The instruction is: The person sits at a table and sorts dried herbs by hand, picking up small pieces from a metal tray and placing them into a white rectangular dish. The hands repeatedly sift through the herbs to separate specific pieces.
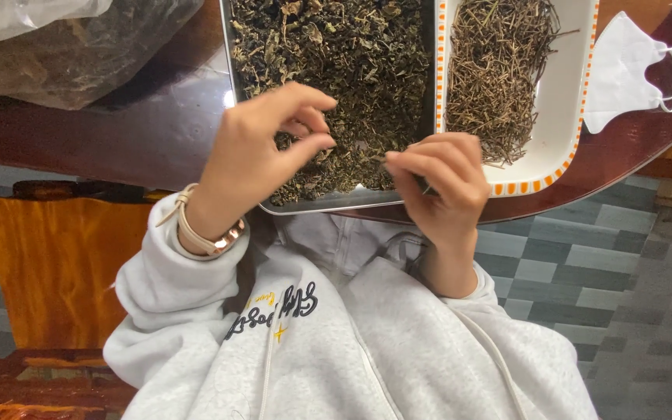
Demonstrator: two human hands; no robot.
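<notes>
Over the near edge of the metal tray [252, 101], heaped with dried dark leaves [336, 70], both hands worked close together. The left hand [262, 144] hovered above the pile with thumb and forefinger nearly pinched, though I could not tell whether anything lay between them; the right hand [437, 187] was curled shut on a thin dark stem [427, 189], likely to keep it apart from the leaves. Just right of the tray, touching it, stood a white dish [569, 78] with an orange-checked rim, holding a bundle of bare stems [495, 70], seemingly kept separate by kind. Farther right on the dark wooden tabletop [157, 132] lay a white face mask [624, 70], and at far left a clear plastic bag [64, 47] of more dried plant matter.
</notes>
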